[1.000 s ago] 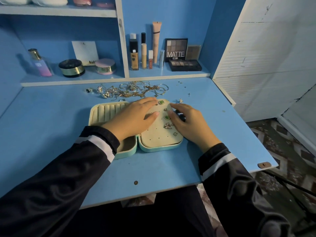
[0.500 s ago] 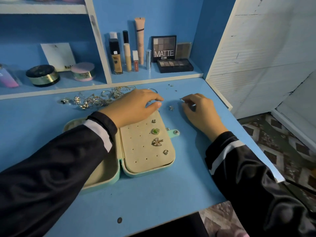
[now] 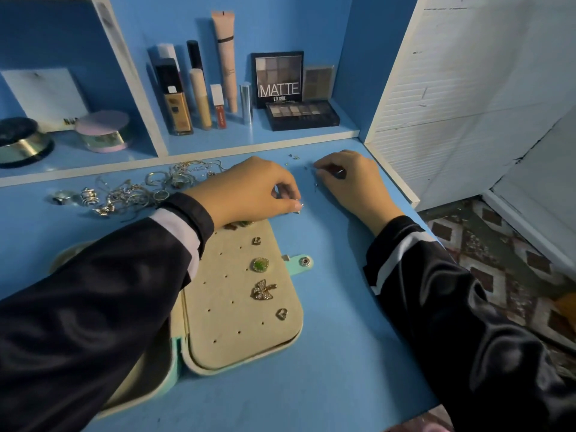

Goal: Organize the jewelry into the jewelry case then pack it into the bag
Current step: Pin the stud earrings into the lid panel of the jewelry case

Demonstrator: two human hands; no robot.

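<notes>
An open mint jewelry case lies on the blue desk, its beige earring panel holding a green stud, a butterfly earring and small heart studs. My left hand reaches past the case's top edge and pinches a small silver earring just off the desk. My right hand rests on the desk to the right, fingertips curled around a tiny earring piece. A tangle of rings and chains lies at the left back. My left sleeve hides the case's left half.
The shelf behind holds makeup bottles, a MATTE palette, a dark palette and round jars. Tiny loose bits lie near the shelf edge. The desk ends at the right above a patterned floor.
Both hands left the earring panel and reached to the desk beyond it. My left hand now pinches a small earring; my right fingers have closed on a tiny piece.
</notes>
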